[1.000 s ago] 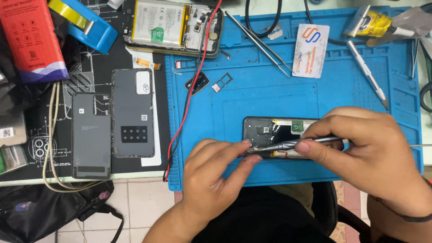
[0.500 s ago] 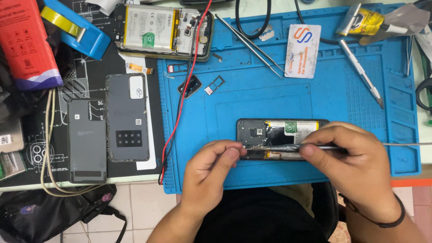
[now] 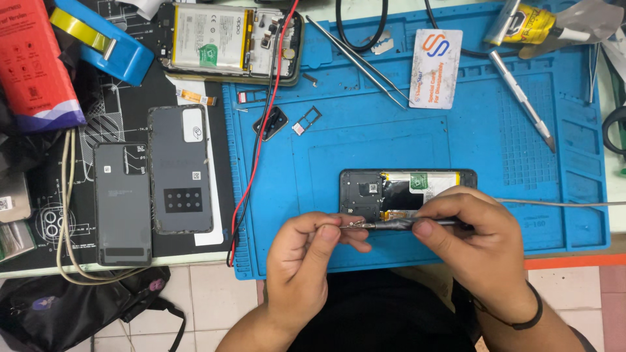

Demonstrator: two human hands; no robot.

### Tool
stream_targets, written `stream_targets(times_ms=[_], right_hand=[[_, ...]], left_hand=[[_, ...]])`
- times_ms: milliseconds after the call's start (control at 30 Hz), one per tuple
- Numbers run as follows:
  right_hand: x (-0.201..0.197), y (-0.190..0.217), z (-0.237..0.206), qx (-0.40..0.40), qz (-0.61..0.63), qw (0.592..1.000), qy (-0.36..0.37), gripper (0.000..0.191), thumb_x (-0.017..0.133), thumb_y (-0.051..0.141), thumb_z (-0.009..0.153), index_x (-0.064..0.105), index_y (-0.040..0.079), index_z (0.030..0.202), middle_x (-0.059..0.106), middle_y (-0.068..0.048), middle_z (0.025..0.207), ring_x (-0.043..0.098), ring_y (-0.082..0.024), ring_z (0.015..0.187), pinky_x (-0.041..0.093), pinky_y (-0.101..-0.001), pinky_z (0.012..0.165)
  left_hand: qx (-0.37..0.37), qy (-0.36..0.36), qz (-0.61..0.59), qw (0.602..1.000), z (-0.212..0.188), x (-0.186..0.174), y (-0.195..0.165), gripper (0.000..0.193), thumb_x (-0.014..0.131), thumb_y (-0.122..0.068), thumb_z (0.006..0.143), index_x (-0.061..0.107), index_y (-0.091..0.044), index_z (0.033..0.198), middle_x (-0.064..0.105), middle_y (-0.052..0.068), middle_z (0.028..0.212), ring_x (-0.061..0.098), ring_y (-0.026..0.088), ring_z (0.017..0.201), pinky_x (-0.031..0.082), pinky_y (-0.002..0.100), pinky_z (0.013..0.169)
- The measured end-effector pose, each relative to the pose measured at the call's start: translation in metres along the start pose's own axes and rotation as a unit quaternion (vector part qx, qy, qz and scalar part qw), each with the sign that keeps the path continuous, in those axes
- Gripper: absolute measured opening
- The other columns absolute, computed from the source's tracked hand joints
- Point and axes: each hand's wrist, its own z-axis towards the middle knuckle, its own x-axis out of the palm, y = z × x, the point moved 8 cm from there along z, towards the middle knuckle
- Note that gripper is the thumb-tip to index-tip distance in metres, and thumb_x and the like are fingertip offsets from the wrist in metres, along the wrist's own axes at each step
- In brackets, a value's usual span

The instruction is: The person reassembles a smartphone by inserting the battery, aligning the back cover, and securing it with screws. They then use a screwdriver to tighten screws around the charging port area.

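Blue silicone mat (image 3: 404, 143) fills more of our view than half a second ago, because the head camera has drifted slightly; the opened phone (image 3: 391, 189) lies where it lay, near the mat's near edge, back cover off and battery showing. Our right hand (image 3: 479, 238) keeps its fingers pinched around a slim grey tool (image 3: 398, 224) held level, its tip pointing left. Our left hand (image 3: 306, 261) has stayed just beside that tip, thumb and forefinger closed on something too small for us to tell. Farther off on the mat lie tweezers (image 3: 355, 53), a card (image 3: 435, 68) and a screwdriver (image 3: 521, 99). Left of it, two dark back covers (image 3: 153, 189) rest on a black mat. Below us, tiled floor and a black bag (image 3: 78, 306).
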Motion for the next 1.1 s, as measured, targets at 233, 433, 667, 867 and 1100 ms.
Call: stream_targets(times_ms=[233, 433, 667, 867, 1100], right_hand=[[-0.003, 0.01, -0.003, -0.068, -0.052, 0.996, -0.004, 0.01, 0.08, 0.01, 0.082, 0.073, 0.004, 0.086, 0.074, -0.002, 0.085, 0.068, -0.012, 0.075, 0.049, -0.0252, 0.066], [-0.013, 0.037, 0.002, -0.089, -0.032, 0.996, -0.004, 0.027, 0.084, 0.014, 0.072, 0.07, 0.002, 0.091, 0.071, -0.008, 0.091, 0.069, -0.014, 0.078, 0.053, -0.0241, 0.064], [-0.016, 0.102, 0.046, -0.206, -0.324, 0.921, 0.069, 0.02, 0.086, 0.012, 0.073, 0.075, 0.004, 0.088, 0.067, -0.007, 0.077, 0.063, -0.023, 0.07, 0.049, -0.0341, 0.059], [0.024, 0.138, 0.067, -0.341, -0.393, 0.843, 0.136, 0.018, 0.083, 0.018, 0.071, 0.072, 0.007, 0.081, 0.061, -0.006, 0.073, 0.061, -0.032, 0.072, 0.048, -0.0427, 0.065], [0.05, 0.147, 0.076, -0.348, -0.425, 0.814, 0.189, 0.02, 0.083, 0.02, 0.07, 0.07, 0.006, 0.079, 0.061, -0.006, 0.071, 0.059, -0.032, 0.069, 0.046, -0.0445, 0.063]], left_hand=[[0.023, 0.007, 0.074, 0.997, -0.005, 0.004, 0.0, 0.017, 0.052, -0.002, 0.111, 0.058, 0.007, 0.124, 0.072, 0.023, 0.118, 0.073, 0.026, 0.104, 0.061, 0.039, 0.097], [0.084, 0.057, 0.252, 0.962, 0.0, 0.006, -0.022, 0.056, 0.071, -0.007, 0.102, 0.042, 0.005, 0.148, 0.069, 0.023, 0.137, 0.068, 0.029, 0.124, 0.052, 0.039, 0.112], [0.076, 0.037, 0.404, 0.911, 0.02, 0.001, -0.036, 0.146, 0.097, -0.037, 0.067, -0.005, 0.009, 0.161, 0.056, 0.024, 0.148, 0.055, 0.03, 0.138, 0.041, 0.043, 0.118], [0.085, 0.042, 0.551, 0.829, 0.023, 0.011, -0.031, 0.149, 0.097, -0.048, 0.061, -0.002, 0.012, 0.155, 0.06, 0.022, 0.143, 0.049, 0.041, 0.136, 0.038, 0.047, 0.114], [0.121, 0.039, 0.554, 0.823, 0.021, 0.008, -0.032, 0.139, 0.094, -0.045, 0.069, 0.002, 0.012, 0.156, 0.061, 0.02, 0.145, 0.051, 0.039, 0.135, 0.038, 0.046, 0.115]])
